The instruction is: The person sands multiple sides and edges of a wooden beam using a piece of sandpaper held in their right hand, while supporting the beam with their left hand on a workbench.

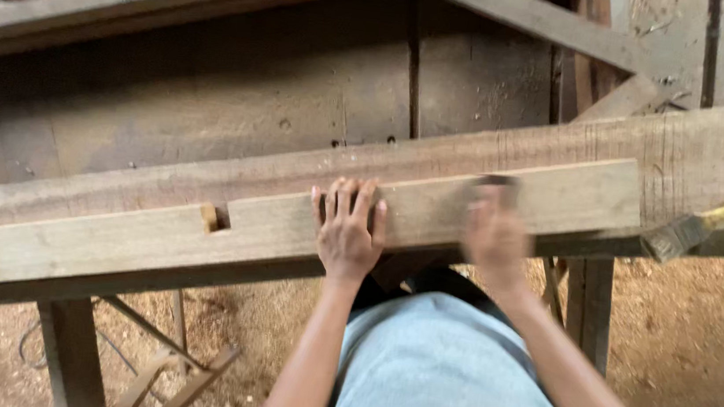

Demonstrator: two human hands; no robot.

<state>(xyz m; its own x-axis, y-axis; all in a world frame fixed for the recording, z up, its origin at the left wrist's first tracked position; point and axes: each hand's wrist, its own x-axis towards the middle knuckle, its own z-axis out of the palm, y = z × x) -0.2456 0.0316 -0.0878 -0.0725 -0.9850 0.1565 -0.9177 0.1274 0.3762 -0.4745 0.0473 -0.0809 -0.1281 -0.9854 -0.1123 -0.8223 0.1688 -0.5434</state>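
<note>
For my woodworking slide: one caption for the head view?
Left hand steadies a notched wooden plank while the blurred right hand presses a dark block on it.

The near plank (110,246) is pale tan with straight grain, the beam (694,151) behind it grey-brown with dark saw marks, the brush (700,227) at right yellow-handled with an orange tip, and the garment (451,380) light blue.

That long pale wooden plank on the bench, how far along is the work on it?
The long pale wooden plank already has a notch cut in its upper edge. The left hand presses it flat while the blurred right hand rubs a small dark block over its face. A yellow-handled paintbrush lies untouched nearby.
</note>
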